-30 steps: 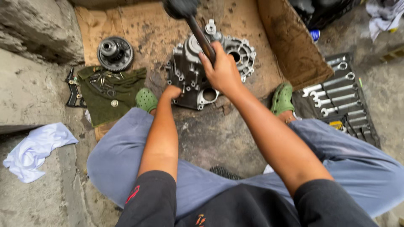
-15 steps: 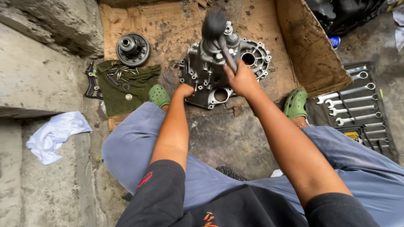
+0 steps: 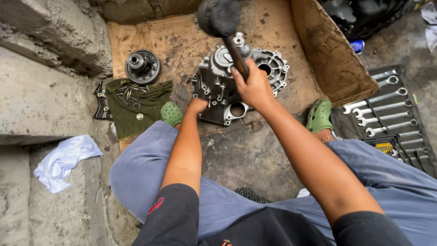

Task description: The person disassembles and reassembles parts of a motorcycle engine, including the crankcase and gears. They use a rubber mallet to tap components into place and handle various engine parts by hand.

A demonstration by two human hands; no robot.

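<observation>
The work sits on a flattened sheet of brown cardboard (image 3: 182, 41) laid over stained concrete ground, with rough concrete blocks (image 3: 41, 86) rising along the left edge. On the lower block lies a crumpled white rag (image 3: 63, 161). Further right, a dark green cloth (image 3: 136, 107) carries loose bolts, and a toothed differential gear (image 3: 142, 66) stands just above it on the cardboard.

The left hand (image 3: 197, 106) presses closed against the near left edge of the grey gearbox housing (image 3: 227, 86), which lies mid-cardboard between 2 green clogs (image 3: 171, 113). The right hand (image 3: 252, 86) is wrapped tightly around the handle of a black mallet (image 3: 220, 18), whose head hangs raised above the housing's far side.

To the right, a cardboard flap (image 3: 332, 59) stands up, walling that side. Beyond it a blue can (image 3: 358, 46) lies near black bags, and a dark tool roll (image 3: 391, 114) holds a row of wrenches just beside the right clog. Open ground remains only near the knees, in front of the housing.
</observation>
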